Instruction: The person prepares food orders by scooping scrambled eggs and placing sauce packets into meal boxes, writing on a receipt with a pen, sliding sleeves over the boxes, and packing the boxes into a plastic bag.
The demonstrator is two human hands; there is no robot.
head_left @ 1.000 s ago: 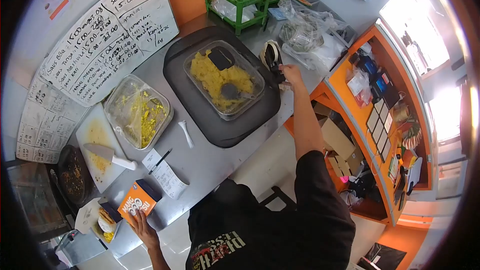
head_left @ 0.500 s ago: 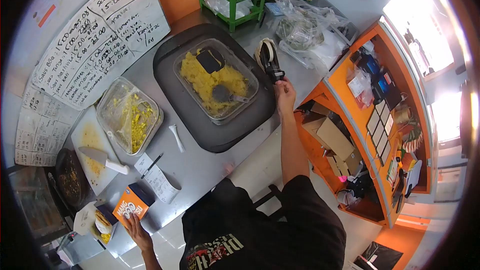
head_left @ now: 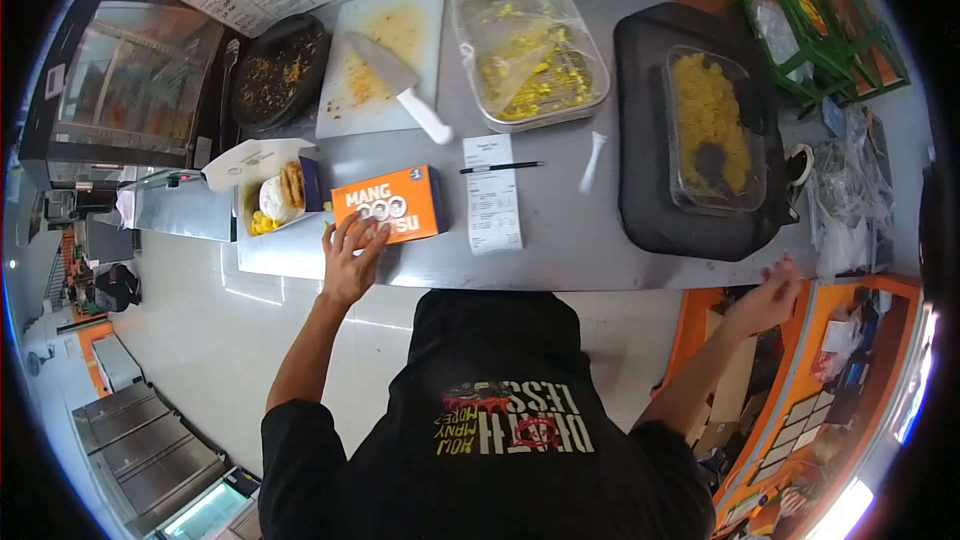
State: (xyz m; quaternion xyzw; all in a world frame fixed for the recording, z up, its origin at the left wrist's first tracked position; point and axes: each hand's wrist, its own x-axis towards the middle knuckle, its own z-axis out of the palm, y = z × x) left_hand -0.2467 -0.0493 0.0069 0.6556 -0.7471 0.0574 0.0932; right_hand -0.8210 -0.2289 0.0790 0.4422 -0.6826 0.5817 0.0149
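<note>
My left hand (head_left: 352,254) lies with fingers spread on the orange box (head_left: 405,202), at its lower left side. Left of that box stands an open box (head_left: 270,192) holding a white egg, browned pieces and yellow bits. My right hand (head_left: 768,298) is at the table's front edge on the right, fingers bent together; what they hold, if anything, is too small to name. Above it is the black tape dispenser (head_left: 795,172), apart from the hand. A receipt (head_left: 491,210) with a black pen (head_left: 503,168) across it lies beside the orange box.
A knife (head_left: 400,85) rests on the white cutting board (head_left: 345,118), beside a dark pan (head_left: 280,72). Further right are a tub with yellow bits (head_left: 530,50), a white utensil (head_left: 593,162) and a container of yellow food (head_left: 712,130) on a black lid (head_left: 643,130). Green racks (head_left: 800,40) stand at the back right.
The view has swung left. My right hand has let go of the tape dispenser and drawn back to the table's front edge. My left hand stays on the orange box.
</note>
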